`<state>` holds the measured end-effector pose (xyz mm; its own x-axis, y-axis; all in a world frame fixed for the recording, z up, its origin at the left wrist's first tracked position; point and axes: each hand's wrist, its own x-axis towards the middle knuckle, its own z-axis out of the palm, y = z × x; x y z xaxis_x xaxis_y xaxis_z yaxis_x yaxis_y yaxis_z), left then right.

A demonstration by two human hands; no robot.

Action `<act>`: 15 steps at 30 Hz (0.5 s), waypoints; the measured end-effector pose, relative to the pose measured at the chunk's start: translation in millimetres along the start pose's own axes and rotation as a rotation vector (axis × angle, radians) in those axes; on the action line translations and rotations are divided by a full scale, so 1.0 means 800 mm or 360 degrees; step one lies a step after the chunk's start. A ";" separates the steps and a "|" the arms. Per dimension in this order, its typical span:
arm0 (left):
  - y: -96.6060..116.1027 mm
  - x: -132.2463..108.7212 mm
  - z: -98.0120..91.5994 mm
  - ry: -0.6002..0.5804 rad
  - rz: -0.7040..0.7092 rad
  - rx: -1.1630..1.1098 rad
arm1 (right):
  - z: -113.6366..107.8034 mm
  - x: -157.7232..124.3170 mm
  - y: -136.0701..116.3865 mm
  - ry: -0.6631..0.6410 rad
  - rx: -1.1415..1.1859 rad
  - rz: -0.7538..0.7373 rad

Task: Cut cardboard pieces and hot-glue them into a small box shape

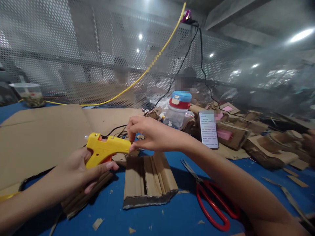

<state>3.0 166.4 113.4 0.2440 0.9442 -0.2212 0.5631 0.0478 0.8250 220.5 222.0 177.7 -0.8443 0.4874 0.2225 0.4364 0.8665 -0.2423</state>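
Note:
A yellow hot glue gun [108, 146] lies in my left hand [86, 165], whose fingers wrap its grip near the orange trigger. A short clear glue stick [86, 137] pokes from its rear. My right hand [145, 132] is closed in a pinch against the gun's front end; what lies between the fingertips is hidden. Just below sits a folded, ridged cardboard piece [151, 178] with a dark front edge. Another cardboard piece [86, 198] is partly covered by my left hand. Under my right forearm rest red-handled scissors [213, 205], blades parted.
A large cardboard sheet [59, 131] spreads over the blue table [145, 223] at left. Behind my right arm stand a blue-lidded bottle [178, 109] and a lit phone [208, 130]. Cardboard models [268, 149] crowd the right; a plastic cup [28, 95] stands far left. A yellow cable [137, 80] hangs across.

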 end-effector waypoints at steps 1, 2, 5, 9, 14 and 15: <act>0.002 -0.001 0.000 0.0028 -0.0003 -0.0014 | 0.000 0.000 0.001 0.0003 0.0028 0.0003; 0.004 -0.002 0.001 0.0024 -0.0004 -0.0033 | -0.001 -0.001 0.002 0.0000 0.0056 0.0010; 0.003 0.001 0.001 -0.0053 -0.0015 -0.0103 | -0.003 -0.002 0.008 -0.0026 0.0116 0.0024; -0.010 0.009 0.003 -0.0155 -0.0020 -0.0182 | -0.011 -0.003 0.010 -0.0139 0.0155 0.0020; -0.016 0.011 0.005 -0.0160 -0.0057 -0.0270 | -0.009 -0.004 -0.006 -0.0183 -0.0186 0.0090; -0.015 0.011 0.006 -0.0151 -0.0059 -0.0247 | -0.006 -0.003 -0.011 -0.0167 -0.0279 0.0105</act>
<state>1.8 172.4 99.0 0.3032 0.9062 -0.2949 0.4462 0.1385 0.8841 220.5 213.8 183.7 -0.8359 0.5377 0.1097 0.5314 0.8430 -0.0834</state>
